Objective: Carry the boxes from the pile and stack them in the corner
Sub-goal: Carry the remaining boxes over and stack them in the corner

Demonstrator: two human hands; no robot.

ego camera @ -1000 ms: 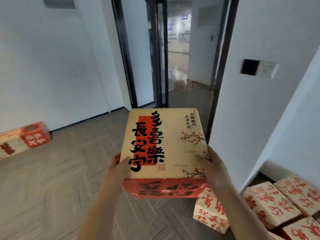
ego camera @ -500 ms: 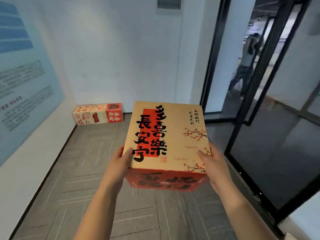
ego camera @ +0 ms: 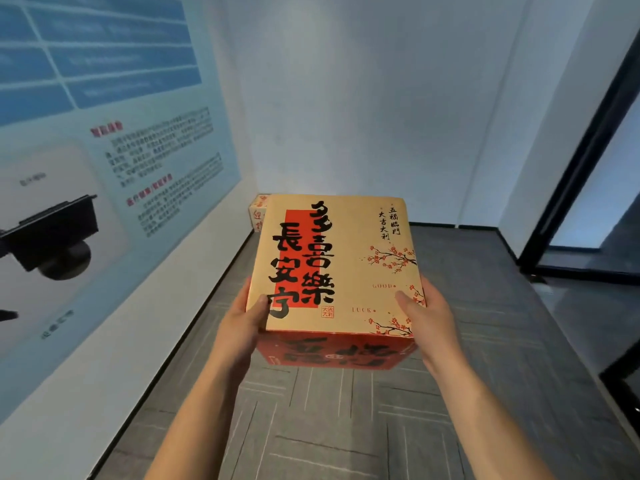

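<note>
The left hand (ego camera: 239,327) and right hand (ego camera: 429,317) grip a square cardboard box (ego camera: 334,268), thumbs on its smooth tan lid. Beyond the hands, a second box (ego camera: 258,213) sits in the corner on grey carpet (ego camera: 485,341).

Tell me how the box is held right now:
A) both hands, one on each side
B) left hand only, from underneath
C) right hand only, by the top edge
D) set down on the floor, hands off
A: the left hand and the right hand grip opposite sides of the box, each with its thumb hooked over the top face, and the box is held up in the air.
</note>
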